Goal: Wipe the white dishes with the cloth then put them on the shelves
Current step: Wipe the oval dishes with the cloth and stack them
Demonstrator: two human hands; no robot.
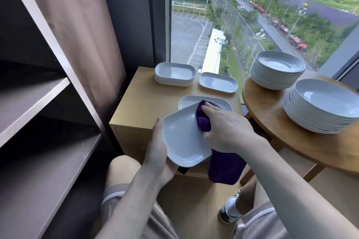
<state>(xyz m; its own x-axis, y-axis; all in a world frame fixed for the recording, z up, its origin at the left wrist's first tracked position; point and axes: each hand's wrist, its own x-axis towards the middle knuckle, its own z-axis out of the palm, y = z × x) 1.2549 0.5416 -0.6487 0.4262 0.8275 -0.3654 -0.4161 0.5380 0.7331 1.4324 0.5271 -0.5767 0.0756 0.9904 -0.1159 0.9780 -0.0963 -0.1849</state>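
Head view showed the left hand clamped on the rim of one rectangular dish, held tilted above the wooden cabinet. The right hand gripped one purple cloth against the dish's far end.

Risk: wiping pressure could lever the dish out of this one-handed hold onto the loose dish below.

Count on surfaces:
- second loose dish
- one rectangular stack
- two round-plate stacks: rear stack and near stack

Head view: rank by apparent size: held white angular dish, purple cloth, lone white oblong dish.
1. held white angular dish
2. purple cloth, partly hidden, so unsure
3. lone white oblong dish, farther off
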